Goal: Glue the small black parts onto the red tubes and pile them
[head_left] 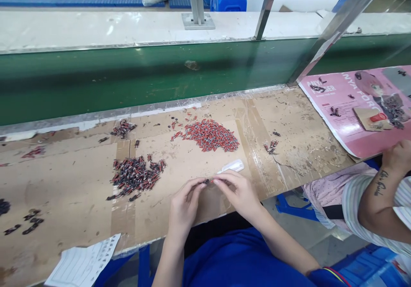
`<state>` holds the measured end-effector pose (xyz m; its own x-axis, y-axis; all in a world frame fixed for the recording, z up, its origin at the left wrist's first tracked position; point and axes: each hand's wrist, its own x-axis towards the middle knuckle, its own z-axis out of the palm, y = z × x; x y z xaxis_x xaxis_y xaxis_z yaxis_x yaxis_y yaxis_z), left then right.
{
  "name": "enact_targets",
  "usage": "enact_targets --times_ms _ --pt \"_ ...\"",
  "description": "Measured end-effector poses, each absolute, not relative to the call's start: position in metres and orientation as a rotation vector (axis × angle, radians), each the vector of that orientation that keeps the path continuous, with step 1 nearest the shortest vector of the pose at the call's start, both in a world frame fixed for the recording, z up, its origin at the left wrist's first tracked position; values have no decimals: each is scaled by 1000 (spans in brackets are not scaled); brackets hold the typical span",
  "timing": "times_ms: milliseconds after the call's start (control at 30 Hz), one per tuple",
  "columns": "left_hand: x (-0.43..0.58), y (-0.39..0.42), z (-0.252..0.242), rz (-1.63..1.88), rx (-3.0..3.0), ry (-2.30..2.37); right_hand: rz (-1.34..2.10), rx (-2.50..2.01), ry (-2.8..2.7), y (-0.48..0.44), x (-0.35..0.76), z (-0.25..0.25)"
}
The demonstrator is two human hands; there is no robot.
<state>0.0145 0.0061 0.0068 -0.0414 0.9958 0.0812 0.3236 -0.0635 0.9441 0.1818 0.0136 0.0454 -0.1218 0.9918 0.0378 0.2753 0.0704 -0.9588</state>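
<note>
Close to the table's front edge, my left hand (185, 201) pinches a small black part (206, 181) between thumb and fingertips. My right hand (239, 193) faces it, its fingertips closed on a small red piece (212, 181). The two pieces nearly meet; whether they touch I cannot tell. Just behind my right hand lies a white plastic tool (233, 166), partly covered by the fingers. Further back spreads a pile of small red pieces with metallic ends (212, 136). Left of my hands is a heap of black-and-red parts (138, 176).
Cardboard (80, 184) covers the table, with a green belt (138, 73) behind it. Smaller clusters (123, 128) and black parts (33, 226) lie leftward. A paper sheet (85, 263) overhangs the front edge. At right, a co-worker's arm (382, 193) is beside a pink poster (343, 124).
</note>
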Motion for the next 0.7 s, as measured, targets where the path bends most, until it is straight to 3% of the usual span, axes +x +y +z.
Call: enact_targets --times_ms 700 --pt "15 3 19 1138 1498 1427 1502 -1260 -1167 19 174 34"
